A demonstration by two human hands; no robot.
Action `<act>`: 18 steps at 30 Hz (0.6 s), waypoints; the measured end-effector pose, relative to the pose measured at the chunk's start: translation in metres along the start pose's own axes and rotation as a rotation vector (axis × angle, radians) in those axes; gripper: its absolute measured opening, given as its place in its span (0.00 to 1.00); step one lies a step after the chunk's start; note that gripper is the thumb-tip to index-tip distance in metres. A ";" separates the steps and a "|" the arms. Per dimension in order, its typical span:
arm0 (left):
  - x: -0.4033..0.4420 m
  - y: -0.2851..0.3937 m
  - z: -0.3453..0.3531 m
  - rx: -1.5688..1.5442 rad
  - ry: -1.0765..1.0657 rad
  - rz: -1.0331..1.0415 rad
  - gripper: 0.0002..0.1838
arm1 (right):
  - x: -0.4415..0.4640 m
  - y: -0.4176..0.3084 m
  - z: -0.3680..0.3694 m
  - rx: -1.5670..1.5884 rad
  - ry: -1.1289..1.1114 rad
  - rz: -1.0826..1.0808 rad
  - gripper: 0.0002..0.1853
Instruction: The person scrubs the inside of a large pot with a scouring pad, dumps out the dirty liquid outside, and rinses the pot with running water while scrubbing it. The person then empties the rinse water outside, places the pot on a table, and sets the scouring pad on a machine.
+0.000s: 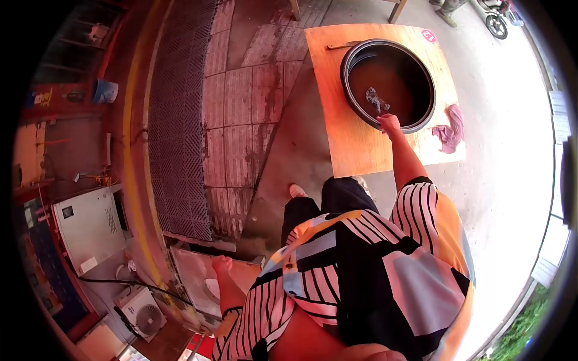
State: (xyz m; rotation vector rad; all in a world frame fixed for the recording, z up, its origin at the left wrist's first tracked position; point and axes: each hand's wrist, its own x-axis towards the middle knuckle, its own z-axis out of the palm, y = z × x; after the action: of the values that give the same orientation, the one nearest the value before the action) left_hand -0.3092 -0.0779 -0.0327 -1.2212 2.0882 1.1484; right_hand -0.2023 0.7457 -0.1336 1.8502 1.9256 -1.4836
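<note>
A large black round basin (426, 66) holding brownish liquid stands on a wooden table (343, 153). Over its near rim, my right hand (389, 124) has its fingers pressed together; what they hold is too small to make out. Just beyond the fingertips, a mottled grey object (374, 98) lies in the basin. Low on the left, away from the table, my left hand (222, 264) hangs with loosely bent fingers apart and nothing visible in it. A knife-like tool with a wooden handle (337, 46) rests behind the basin, and a crumpled purple cloth (448, 131) lies at the table's right edge.
Table legs or stool legs (397, 11) show at the top, near another person's lower leg and shoe (446, 17). A small wheel (497, 26) is at the top right. On the left are a dark floor mat (180, 120), a white cabinet (90, 228) and a fan unit (141, 313).
</note>
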 end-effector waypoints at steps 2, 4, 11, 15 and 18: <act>0.061 0.104 0.030 0.099 -0.064 0.212 0.09 | -0.020 0.005 0.007 0.081 0.058 -0.014 0.16; 0.062 0.221 0.091 0.205 -0.115 0.298 0.11 | -0.031 0.000 0.006 0.122 0.096 -0.028 0.17; 0.019 0.431 0.362 0.528 -0.624 0.840 0.10 | -0.018 -0.017 -0.032 0.193 0.282 -0.070 0.18; -0.065 0.469 0.487 0.850 -0.850 1.206 0.11 | 0.048 -0.004 -0.014 0.073 0.404 0.037 0.19; -0.139 0.485 0.542 1.123 -1.015 1.326 0.12 | 0.051 -0.017 -0.003 0.090 0.348 0.106 0.21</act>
State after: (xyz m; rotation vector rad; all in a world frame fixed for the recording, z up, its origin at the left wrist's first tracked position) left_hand -0.6713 0.5676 -0.0205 1.1786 1.8825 0.4567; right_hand -0.2282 0.7883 -0.1550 2.3440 1.8809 -1.3079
